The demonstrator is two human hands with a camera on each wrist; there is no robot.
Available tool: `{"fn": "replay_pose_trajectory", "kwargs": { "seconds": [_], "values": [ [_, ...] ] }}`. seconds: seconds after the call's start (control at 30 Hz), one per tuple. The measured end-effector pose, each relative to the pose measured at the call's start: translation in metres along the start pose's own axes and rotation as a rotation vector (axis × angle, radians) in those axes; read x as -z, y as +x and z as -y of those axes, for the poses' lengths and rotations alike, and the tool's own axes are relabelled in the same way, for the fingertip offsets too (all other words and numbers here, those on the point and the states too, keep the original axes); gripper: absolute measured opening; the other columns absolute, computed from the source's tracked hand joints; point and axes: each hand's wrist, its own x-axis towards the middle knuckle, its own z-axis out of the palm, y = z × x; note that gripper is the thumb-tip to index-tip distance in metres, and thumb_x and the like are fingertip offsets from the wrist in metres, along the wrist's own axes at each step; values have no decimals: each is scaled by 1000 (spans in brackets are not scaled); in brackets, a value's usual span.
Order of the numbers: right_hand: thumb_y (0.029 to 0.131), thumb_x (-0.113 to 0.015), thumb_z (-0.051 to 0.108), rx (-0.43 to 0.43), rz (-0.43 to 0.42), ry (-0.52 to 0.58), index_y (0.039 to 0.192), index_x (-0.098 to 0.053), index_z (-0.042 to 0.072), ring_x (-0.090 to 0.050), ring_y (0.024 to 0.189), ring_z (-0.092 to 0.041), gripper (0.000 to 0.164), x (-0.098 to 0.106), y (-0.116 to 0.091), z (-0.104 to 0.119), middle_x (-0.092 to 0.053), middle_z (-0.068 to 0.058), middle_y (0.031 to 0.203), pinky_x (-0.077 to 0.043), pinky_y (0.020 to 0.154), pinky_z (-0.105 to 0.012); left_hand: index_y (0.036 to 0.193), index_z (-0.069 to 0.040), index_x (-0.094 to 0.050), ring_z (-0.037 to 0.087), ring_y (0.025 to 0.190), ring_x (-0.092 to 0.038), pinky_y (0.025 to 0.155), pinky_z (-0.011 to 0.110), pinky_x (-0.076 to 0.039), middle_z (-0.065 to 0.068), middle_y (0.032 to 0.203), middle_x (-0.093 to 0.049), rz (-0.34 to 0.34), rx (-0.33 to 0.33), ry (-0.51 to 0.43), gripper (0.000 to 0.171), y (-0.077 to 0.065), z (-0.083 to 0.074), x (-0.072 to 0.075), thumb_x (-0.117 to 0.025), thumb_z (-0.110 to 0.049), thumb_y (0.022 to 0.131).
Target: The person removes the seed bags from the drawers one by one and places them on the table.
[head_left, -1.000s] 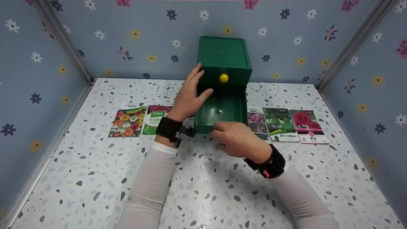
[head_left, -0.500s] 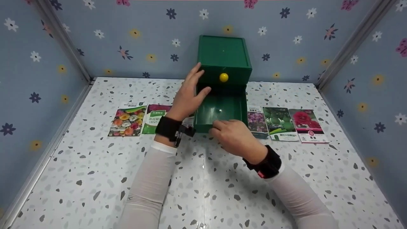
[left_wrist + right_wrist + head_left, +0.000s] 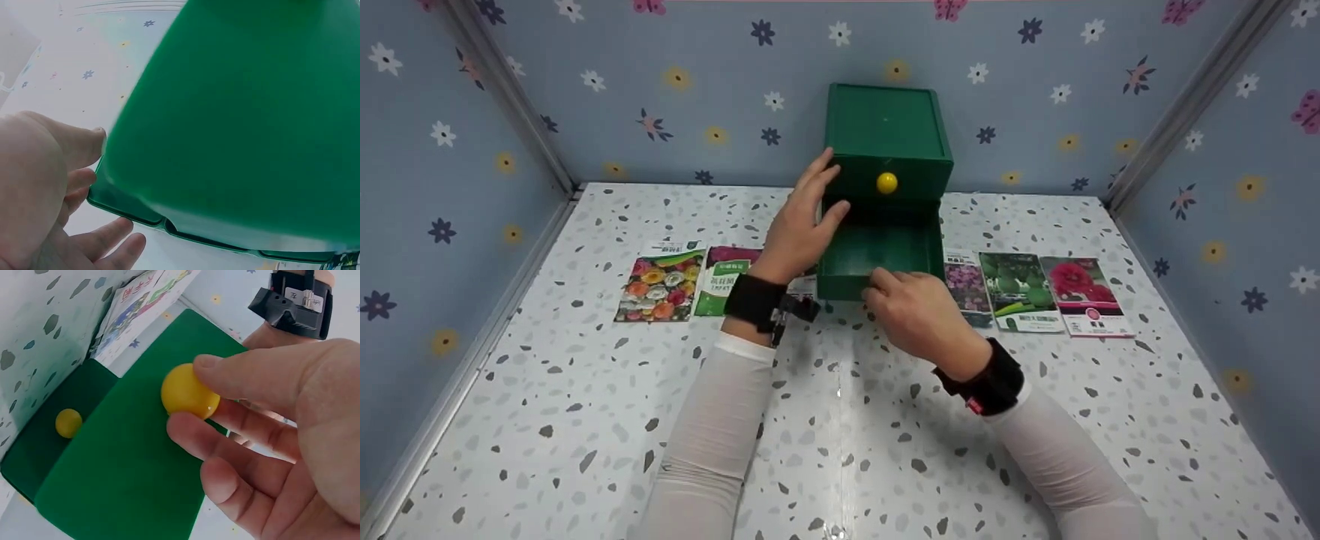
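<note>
A green two-drawer box point(image 3: 885, 124) stands by the back wall. Its lower drawer point(image 3: 844, 288) is pulled part way out toward me. My right hand point(image 3: 922, 315) is at that drawer's front, thumb and fingers pinching its round yellow knob point(image 3: 185, 391); the head view hides this knob behind the hand. The upper drawer is closed, and its yellow knob point(image 3: 887, 183) shows at the front. My left hand point(image 3: 799, 232) rests along the left side of the box, fingers extended, the thumb near the lower drawer's side.
Flower-picture packets lie in a row on the speckled table point(image 3: 825, 450): an orange-and-white one point(image 3: 661, 287) and a green one point(image 3: 724, 281) at left, a purple one point(image 3: 966, 289), a green-fruit one point(image 3: 1020, 292) and a red-flower one point(image 3: 1087, 296) at right. Patterned walls enclose the table.
The lower drawer has slid a little back into the box, my right hand moving away from me with it. My left hand has stayed nearly in place against the box.
</note>
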Motion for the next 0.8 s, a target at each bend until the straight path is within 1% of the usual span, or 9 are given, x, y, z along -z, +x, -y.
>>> {"fn": "replay_pose_trajectory", "kwargs": {
  "seconds": [0.1,0.27,0.47,0.6,0.8],
  "values": [
    [109,-71,10,-35,9,2,104,-81,2,-67,73,-26,14,-2,3,-3,-66,-11,99,-58,63,-37,171,-7,-43,17,168,-26,132,37,-30,3,184,-26,-10,21,-22,56,1,0,0,-50,-33,121],
    [109,-71,7,-93,4,19,113,-82,-1,-69,83,-29,14,-9,8,-10,-67,-14,106,-63,72,-38,170,-8,-45,12,167,-26,133,32,-26,0,183,-29,-21,43,-87,55,3,0,0,-40,-37,123],
    [111,-67,3,-146,-20,29,116,-80,-3,-68,89,-31,15,-21,13,-19,-65,-16,109,-62,74,-41,170,-8,-45,13,167,-26,133,32,-26,-1,183,-28,-20,50,-88,56,1,1,1,-39,-38,123],
    [110,-67,2,-174,-37,50,117,-79,-4,-68,92,-33,15,-27,16,-24,-65,-17,111,-62,76,-42,170,-8,-45,12,167,-26,132,33,-28,-1,183,-28,-18,46,-87,56,2,1,1,-39,-38,123],
    [112,-66,6,-239,-37,83,122,-78,-3,-66,96,-33,18,-36,23,-32,-64,-17,115,-63,80,-42,170,-9,-45,11,166,-26,131,34,-31,-3,183,-27,-8,50,-89,56,2,1,1,-39,-39,123]
  ]
}}
